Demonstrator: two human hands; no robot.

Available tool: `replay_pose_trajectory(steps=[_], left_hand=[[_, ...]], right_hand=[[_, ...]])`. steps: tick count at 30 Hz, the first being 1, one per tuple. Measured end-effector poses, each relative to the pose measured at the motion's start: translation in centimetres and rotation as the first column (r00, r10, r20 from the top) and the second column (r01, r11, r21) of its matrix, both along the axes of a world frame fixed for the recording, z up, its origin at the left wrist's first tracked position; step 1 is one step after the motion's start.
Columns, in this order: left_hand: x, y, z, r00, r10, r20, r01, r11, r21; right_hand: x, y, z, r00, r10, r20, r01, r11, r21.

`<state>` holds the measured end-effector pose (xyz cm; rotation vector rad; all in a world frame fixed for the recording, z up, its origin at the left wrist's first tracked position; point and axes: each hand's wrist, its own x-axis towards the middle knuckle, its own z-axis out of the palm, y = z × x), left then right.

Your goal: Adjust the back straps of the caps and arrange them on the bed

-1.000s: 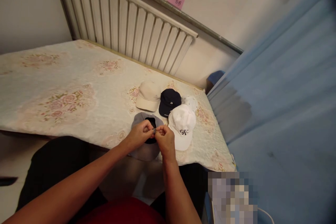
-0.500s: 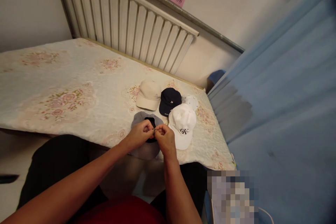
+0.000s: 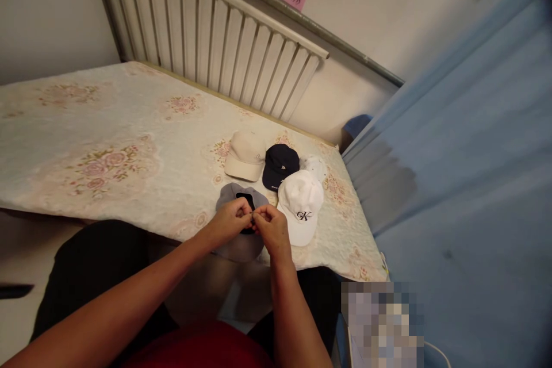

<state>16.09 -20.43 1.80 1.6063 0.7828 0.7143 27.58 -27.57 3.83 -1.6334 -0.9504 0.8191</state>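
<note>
A grey cap lies at the front edge of the bed, its dark inside showing through the rear opening. Over that opening my left hand and my right hand meet fingertip to fingertip. Both are closed in a pinch on what looks like the cap's narrow back strap, mostly hidden by the fingers. Just right of my right hand rests a white cap with black "CK" lettering. Behind the grey cap are a beige cap and a dark navy cap. A white patterned cap sits partly behind the lettered one.
The bed has a pale floral cover. A white radiator and a wall pipe run along its far side. Blue curtain cloth hangs at the right. A blurred-out item stands at the lower right.
My fingertips have shifted very slightly at the strap. The caps lie as before, and the view has moved a touch.
</note>
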Motion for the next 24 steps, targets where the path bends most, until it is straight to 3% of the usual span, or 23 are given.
replay_pose_trajectory(steps=[9,16,24], left_hand=[[0.0,-0.2,0.3,0.996,0.006,-0.091,0.000,0.998,0.070],[0.0,-0.5,0.3,0.994,0.051,-0.094,-0.045,0.997,0.063],[-0.3,-0.2,-0.7,1.000,-0.016,0.025,0.017,0.998,-0.055]], right_hand=[[0.3,-0.2,-0.1,0.974,0.002,0.227,-0.008,1.000,0.026],[0.3,-0.1,-0.7,0.999,0.034,0.039,-0.035,0.999,0.002],[0.4,0.2,-0.9,0.995,0.056,-0.084,-0.056,0.998,0.004]])
